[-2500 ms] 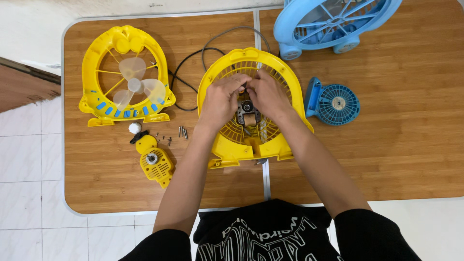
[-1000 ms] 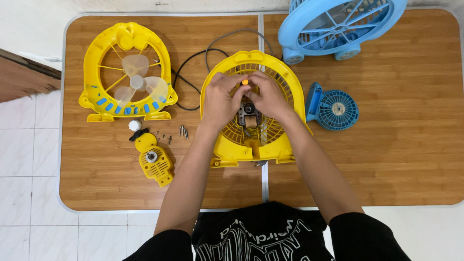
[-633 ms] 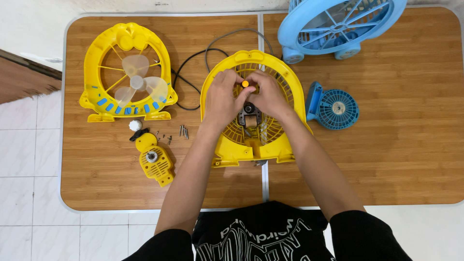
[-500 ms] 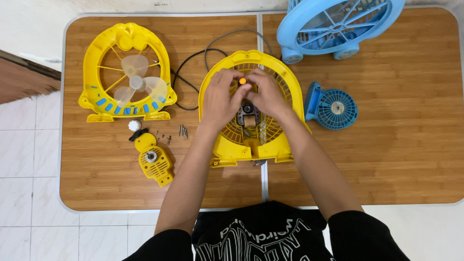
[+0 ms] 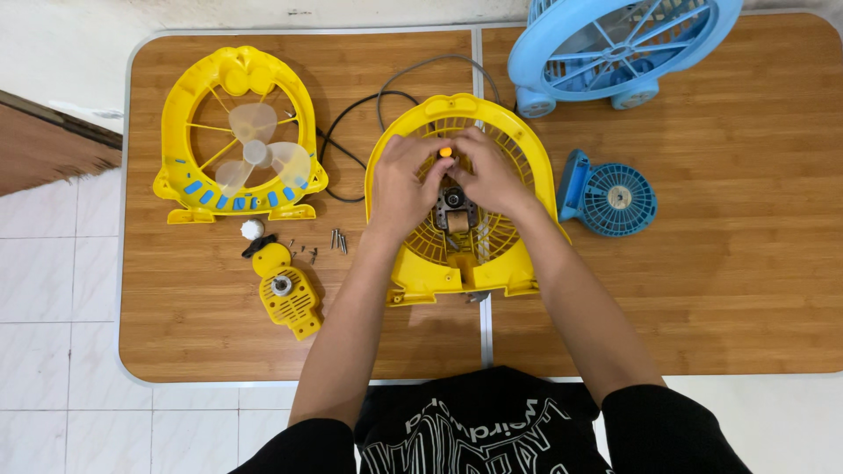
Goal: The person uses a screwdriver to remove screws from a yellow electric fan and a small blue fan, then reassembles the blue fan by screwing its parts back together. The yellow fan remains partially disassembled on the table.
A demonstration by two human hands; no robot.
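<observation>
A yellow fan housing point(image 5: 518, 145) with a grille lies flat in the middle of the wooden table point(image 5: 746, 290). A dark motor point(image 5: 454, 204) sits at its centre. My left hand point(image 5: 399, 180) and my right hand point(image 5: 492, 175) meet over the upper part of the grille, fingertips pinched together on a small orange-tipped tool point(image 5: 445, 152) that stands above the motor. What lies under the fingers is hidden.
A yellow front grille with a pale fan blade point(image 5: 241, 132) lies at the left. Below it are a white knob point(image 5: 252, 230), loose screws point(image 5: 337, 239) and a small yellow motor cover point(image 5: 288, 297). A blue fan point(image 5: 615, 44) and a blue motor cover point(image 5: 615, 197) lie at the right.
My hands have shifted slightly up from the motor to the upper grille; the orange tip now shows between my fingertips. Everything else on the table stays put.
</observation>
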